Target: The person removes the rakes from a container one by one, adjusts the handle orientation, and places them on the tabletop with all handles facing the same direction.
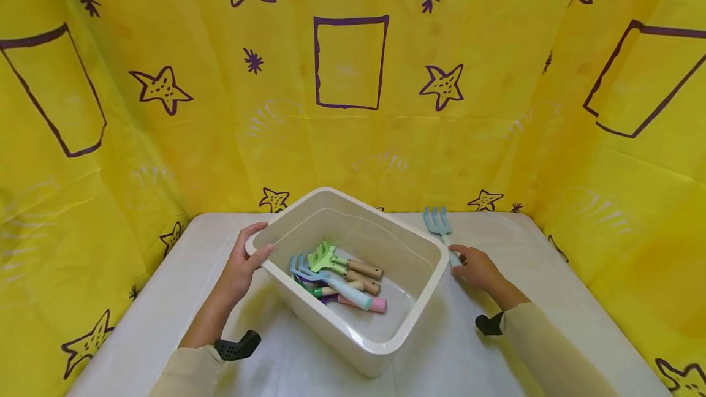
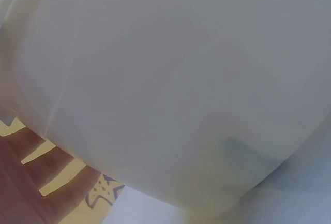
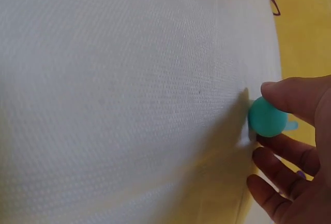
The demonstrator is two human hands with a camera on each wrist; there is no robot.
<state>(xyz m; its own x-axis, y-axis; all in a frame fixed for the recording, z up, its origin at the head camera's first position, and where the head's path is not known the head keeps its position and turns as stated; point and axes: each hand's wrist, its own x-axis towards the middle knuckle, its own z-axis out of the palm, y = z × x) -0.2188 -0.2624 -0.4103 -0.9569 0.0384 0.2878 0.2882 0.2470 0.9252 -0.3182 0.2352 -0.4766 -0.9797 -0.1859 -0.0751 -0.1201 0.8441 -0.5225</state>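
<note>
A cream plastic bin (image 1: 353, 339) stands turned at an angle on the table. My left hand (image 1: 246, 256) holds its left corner, thumb over the rim and fingers along the outside; the left wrist view shows those fingers (image 2: 67, 177) against the bin wall. To the right of the bin, a light-blue garden hand fork (image 1: 437, 222) points its tines toward the back wall. My right hand (image 1: 477, 268) pinches its handle between thumb and fingers, and the rounded teal handle end (image 3: 267, 117) shows in the right wrist view.
Inside the bin lie several small garden tools: green forks with wooden handles (image 1: 366, 269), another light-blue fork (image 1: 344, 288) and a pink-handled tool (image 1: 377, 304). A white cloth covers the table (image 1: 298, 360). Yellow patterned curtains (image 1: 353, 139) enclose the back and sides.
</note>
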